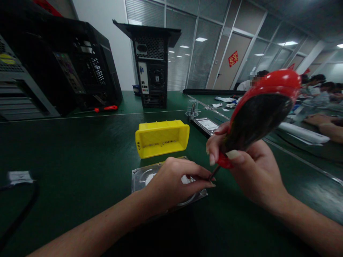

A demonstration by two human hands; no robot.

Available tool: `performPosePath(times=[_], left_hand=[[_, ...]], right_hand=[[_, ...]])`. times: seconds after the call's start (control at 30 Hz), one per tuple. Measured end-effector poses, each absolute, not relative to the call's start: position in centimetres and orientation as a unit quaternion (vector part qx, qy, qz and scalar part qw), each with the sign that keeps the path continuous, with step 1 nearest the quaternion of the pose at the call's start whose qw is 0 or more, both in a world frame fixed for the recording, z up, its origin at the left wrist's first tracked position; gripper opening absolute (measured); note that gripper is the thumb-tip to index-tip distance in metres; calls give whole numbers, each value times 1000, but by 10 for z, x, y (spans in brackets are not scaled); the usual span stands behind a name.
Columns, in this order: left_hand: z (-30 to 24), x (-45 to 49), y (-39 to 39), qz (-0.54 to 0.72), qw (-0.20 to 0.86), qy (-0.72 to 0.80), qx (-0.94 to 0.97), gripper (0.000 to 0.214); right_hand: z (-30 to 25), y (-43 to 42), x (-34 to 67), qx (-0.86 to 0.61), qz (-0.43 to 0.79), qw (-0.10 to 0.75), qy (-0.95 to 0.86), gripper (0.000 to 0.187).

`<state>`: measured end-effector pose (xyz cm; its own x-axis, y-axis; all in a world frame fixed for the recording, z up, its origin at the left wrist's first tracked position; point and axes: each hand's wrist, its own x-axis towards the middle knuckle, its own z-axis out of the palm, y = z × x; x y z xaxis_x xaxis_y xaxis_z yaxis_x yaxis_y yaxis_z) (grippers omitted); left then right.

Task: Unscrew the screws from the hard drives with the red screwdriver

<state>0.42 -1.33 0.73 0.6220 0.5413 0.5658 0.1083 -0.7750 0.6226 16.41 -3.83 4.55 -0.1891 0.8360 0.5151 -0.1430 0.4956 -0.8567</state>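
Note:
My right hand [249, 171] grips a screwdriver [262, 110] with a red and black handle, its tip angled down toward the right edge of a silver hard drive [140, 178] lying flat on the green table. My left hand [174, 184] rests on top of the drive, fingers pinched together close to the screwdriver tip. What the fingers pinch is too small to make out. A yellow plastic bin [160, 137] stands just behind the drive.
Two black computer cases [80, 67] [152, 64] stand at the back. A red-handled screwdriver [105, 108] lies near the left one. Another hard drive [206, 125] lies behind the bin. A black cable [18, 214] runs at left. Other people sit at far right [321, 92].

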Motion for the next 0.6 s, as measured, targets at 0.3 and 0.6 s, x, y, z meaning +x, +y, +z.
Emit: performPosePath(times=[0.3, 0.6], left_hand=[[5, 4, -15, 405, 290, 187, 847, 8], [8, 4, -16, 392, 293, 192, 851, 9]], right_hand=[[48, -41, 167, -188, 472, 533, -676, 36], [49, -43, 170, -181, 489, 536, -664, 36]])
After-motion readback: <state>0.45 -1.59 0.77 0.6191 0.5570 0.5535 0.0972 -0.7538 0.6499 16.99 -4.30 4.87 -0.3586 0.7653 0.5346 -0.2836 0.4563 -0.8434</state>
